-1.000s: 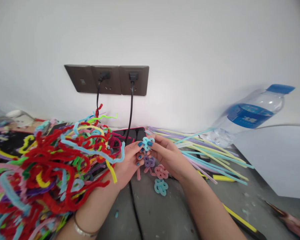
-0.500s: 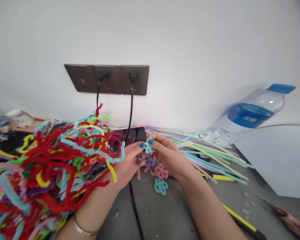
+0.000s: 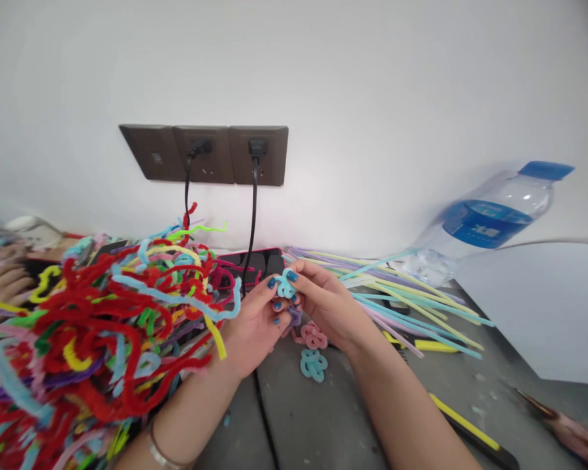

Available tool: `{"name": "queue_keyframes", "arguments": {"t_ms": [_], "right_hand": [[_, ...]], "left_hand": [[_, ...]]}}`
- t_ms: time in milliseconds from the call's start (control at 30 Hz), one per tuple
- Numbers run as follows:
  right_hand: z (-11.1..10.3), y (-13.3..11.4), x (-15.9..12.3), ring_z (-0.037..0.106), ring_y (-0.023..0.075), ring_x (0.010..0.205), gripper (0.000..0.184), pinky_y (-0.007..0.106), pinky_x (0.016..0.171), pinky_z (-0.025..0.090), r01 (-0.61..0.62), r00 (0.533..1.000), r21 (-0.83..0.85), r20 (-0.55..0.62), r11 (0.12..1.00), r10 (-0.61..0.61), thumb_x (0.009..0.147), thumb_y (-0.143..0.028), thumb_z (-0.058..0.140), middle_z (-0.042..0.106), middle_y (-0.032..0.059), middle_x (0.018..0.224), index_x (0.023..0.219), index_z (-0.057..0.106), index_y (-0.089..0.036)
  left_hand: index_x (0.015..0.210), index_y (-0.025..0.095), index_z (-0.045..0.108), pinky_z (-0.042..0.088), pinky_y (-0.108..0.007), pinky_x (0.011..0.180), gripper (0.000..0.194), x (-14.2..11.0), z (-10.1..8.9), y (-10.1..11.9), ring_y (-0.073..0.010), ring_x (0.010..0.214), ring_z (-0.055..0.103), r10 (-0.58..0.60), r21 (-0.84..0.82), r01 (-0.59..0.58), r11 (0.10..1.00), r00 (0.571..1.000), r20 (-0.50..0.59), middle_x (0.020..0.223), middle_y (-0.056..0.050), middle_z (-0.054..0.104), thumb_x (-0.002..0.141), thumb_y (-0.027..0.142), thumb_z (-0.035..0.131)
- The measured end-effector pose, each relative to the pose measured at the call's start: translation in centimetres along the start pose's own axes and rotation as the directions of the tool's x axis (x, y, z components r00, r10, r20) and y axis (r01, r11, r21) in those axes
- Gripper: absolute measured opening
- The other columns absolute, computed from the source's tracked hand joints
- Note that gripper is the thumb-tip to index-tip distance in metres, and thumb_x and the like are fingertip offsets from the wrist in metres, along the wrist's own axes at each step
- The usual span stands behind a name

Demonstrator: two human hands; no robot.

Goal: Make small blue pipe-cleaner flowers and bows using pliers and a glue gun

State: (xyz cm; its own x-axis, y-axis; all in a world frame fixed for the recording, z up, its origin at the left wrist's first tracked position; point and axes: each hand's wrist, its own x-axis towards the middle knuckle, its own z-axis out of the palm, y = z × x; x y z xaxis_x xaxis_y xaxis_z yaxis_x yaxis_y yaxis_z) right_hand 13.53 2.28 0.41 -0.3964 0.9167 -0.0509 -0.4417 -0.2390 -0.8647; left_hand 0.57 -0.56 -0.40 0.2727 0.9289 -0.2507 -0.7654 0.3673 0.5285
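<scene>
Has a tangled heap of mostly red chenille stems [image 3: 93, 333] at left. Curls the left hand [image 3: 255, 321] at one side of a light-blue chenille flower [image 3: 285, 289], thumb pinching it, above the gray table [image 3: 298, 418] at center. Looks fuzzy, with rounded, looped petals partly hidden by fingers. Grips the flower's other side with the right hand [image 3: 329, 307], thumb across its petals. Shows by the hands a purple flower [image 3: 295, 318], a pink flower [image 3: 314, 335] and a second light-blue flower [image 3: 313, 364], then straight pastel stems [image 3: 421, 312] and a plastic bottle [image 3: 487, 223] at right. Compared with one second ago, reveals another person's hand [image 3: 2, 277] at far left, by the heap; shows the held flower less face-on; hides more of the purple flower behind the left hand.
</scene>
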Motion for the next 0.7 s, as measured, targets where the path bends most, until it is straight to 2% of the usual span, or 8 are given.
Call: {"name": "queue_keyframes", "arguments": {"t_ms": [100, 200, 367, 467, 567, 700], "right_hand": [[-0.3, 0.0, 0.1, 0.053, 0.0084, 0.053, 0.029, 0.021, 0.051, 0.044, -0.024, 0.999, 0.005, -0.023, 1.0, 0.024, 0.069, -0.041, 0.082, 0.062, -0.0033, 0.064, 0.076, 0.066, -0.018], [-0.6, 0.0, 0.3, 0.056, 0.0097, 0.056, 0.032, 0.022, 0.052, 0.044, 0.004, 0.996, -0.008, -0.09, 1.0, -0.004, 0.067, -0.044, 0.082, 0.063, -0.0021, 0.067, 0.076, 0.066, -0.018], [-0.9, 0.1, 0.4, 0.057, 0.011, 0.059, 0.034, 0.023, 0.054, 0.043, 0.024, 0.987, -0.128, -0.154, 0.992, -0.044, 0.065, -0.043, 0.082, 0.062, -0.0026, 0.067, 0.075, 0.061, -0.018], [-1.0, 0.1, 0.4, 0.055, 0.011, 0.059, 0.033, 0.022, 0.053, 0.041, 0.048, 0.986, -0.234, -0.141, 0.971, -0.083, 0.068, -0.044, 0.08, 0.059, -0.0032, 0.064, 0.074, 0.059, -0.019], [-1.1, -0.1, 0.4, 0.052, 0.0105, 0.058, 0.03, 0.023, 0.052, 0.04, 0.075, 0.985, -0.353, -0.118, 0.933, -0.124, 0.07, -0.041, 0.078, 0.058, -0.0034, 0.065, 0.074, 0.058, -0.018], [-1.3, -0.3, 0.3, 0.054, 0.0123, 0.062, 0.019, 0.024, 0.055, 0.041, 0.109, 0.981, -0.465, -0.095, 0.879, -0.171, 0.076, -0.035, 0.069, 0.058, -0.0019, 0.07, 0.077, 0.059, -0.018]], "left_hand": [[0.08, 0.013, 0.062, 0.038, -0.017, 0.049, 0.023, 0.2, 0.0, 0.0, -0.0088, 0.065, 0.051, 0.05, 0.077, -0.046, 0.996, 0.998, -0.041, 0.071, 0.001, 0.053, 0.073, 0.026, 0.079], [0.084, 0.015, 0.061, 0.042, -0.016, 0.052, 0.028, 0.3, -0.2, 0.1, -0.008, 0.065, 0.052, 0.141, 0.134, -0.13, 0.983, 0.986, -0.083, 0.075, 0.001, 0.056, 0.07, 0.028, 0.081], [0.088, 0.017, 0.062, 0.049, -0.017, 0.058, 0.034, 0.4, -0.5, 0.2, -0.0097, 0.072, 0.059, 0.218, 0.252, -0.188, 0.949, 0.971, -0.095, 0.083, 0.0, 0.064, 0.065, 0.03, 0.084], [0.09, 0.017, 0.064, 0.051, -0.02, 0.058, 0.037, 0.5, -0.7, 0.3, -0.0126, 0.072, 0.062, 0.284, 0.393, -0.228, 0.891, 0.955, -0.09, 0.084, -0.001, 0.066, 0.064, 0.035, 0.084], [0.089, 0.016, 0.068, 0.051, -0.02, 0.058, 0.034, 0.7, -1.0, 0.4, -0.013, 0.071, 0.063, 0.364, 0.554, -0.272, 0.787, 0.93, -0.06, 0.081, -0.002, 0.068, 0.065, 0.035, 0.083], [0.084, 0.018, 0.069, 0.052, -0.021, 0.06, 0.027, 0.9, -1.3, 0.3, -0.0138, 0.071, 0.064, 0.428, 0.603, -0.31, 0.734, 0.902, -0.057, 0.077, 0.0, 0.069, 0.067, 0.035, 0.081]]}}
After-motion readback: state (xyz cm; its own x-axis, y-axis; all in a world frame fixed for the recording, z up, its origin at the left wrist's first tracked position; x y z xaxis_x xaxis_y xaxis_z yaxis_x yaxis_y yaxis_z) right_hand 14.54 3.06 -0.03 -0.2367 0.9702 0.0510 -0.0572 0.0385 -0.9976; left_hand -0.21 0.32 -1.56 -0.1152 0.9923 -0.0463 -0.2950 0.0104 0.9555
